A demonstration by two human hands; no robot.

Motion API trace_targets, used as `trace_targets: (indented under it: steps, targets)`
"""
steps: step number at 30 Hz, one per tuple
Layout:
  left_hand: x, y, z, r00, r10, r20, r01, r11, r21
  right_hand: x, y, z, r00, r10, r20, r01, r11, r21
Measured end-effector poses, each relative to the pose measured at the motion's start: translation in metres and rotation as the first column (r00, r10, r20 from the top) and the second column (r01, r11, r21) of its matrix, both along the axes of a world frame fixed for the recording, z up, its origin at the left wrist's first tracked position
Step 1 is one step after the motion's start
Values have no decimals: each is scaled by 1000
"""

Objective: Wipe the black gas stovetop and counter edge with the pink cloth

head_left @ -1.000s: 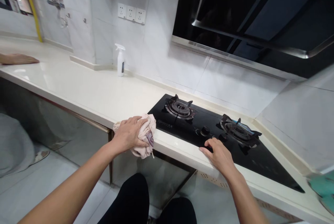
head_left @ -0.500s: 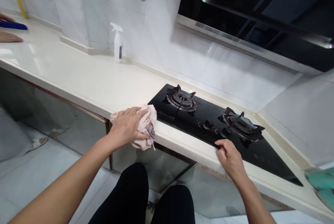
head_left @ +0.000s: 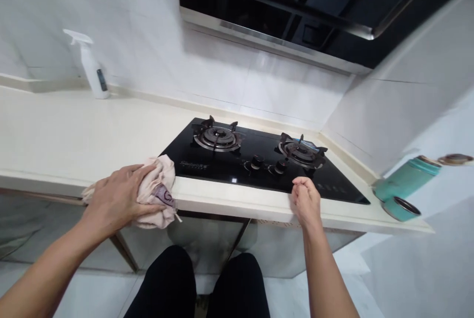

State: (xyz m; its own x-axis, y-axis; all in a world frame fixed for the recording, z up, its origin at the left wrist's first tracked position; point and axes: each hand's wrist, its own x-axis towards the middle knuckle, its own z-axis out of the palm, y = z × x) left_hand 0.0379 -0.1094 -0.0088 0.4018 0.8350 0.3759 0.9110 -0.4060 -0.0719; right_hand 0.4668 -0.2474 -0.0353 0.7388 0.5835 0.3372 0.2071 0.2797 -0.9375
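Note:
My left hand is wrapped over a crumpled pale pink cloth with a purple printed patch. The cloth lies on the counter's front edge at the near left corner of the black gas stove, and part of it hangs over. At the stove's front edge, right of the two knobs, rests my right hand. Its fingers are curled into a loose fist, and nothing shows in them. Two burners, the left one and the right one, carry dark pan supports.
A white spray bottle stands against the back wall on the pale counter. Right of the stove are a teal canister and a small teal cup. A black range hood hangs above. Cabinet doors lie below the counter edge.
My view has turned right, bringing the teal canister and cup fully in; another person's hands at far left have left the frame. Both my hands keep nearly the same places along the stove edge.

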Motion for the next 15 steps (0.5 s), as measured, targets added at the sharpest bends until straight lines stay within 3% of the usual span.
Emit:
trace_targets:
  steps: [15]
  targets:
    - [1, 4, 0, 999, 19, -40, -19, 1000, 1, -2, 6, 2, 996, 56, -73, -54, 998, 29]
